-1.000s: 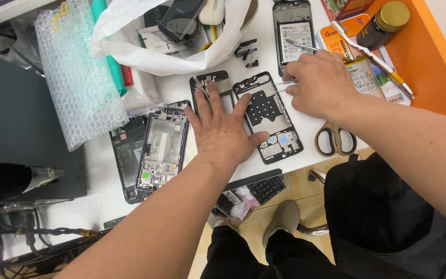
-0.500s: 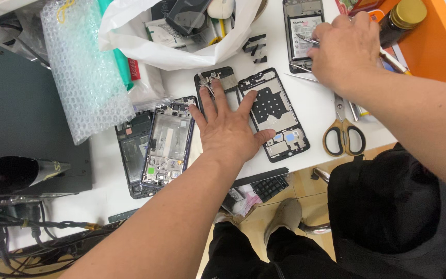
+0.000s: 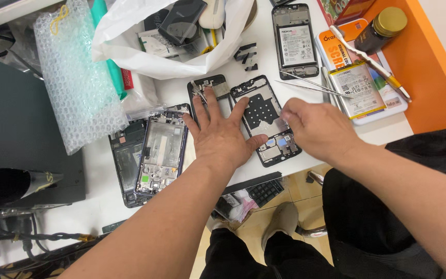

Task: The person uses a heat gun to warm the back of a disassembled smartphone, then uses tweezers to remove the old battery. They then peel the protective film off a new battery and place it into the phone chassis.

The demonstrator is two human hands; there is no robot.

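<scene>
1. Left hand (image 3: 222, 135) flat, fingers spread wide — palm pins the black phone mid-frame (image 3: 266, 120) at its left edge; fingertips reach the small frame piece (image 3: 208, 89) beyond them.
2. Right hand (image 3: 316, 126) over the frame's right side, fingers bunched narrow; can't tell if they pinch anything.
3. Keep the palm pressing down — work small at the fingertips; tweezers (image 3: 311, 85) lie just past the right fingers on the table (image 3: 388, 129).
</scene>
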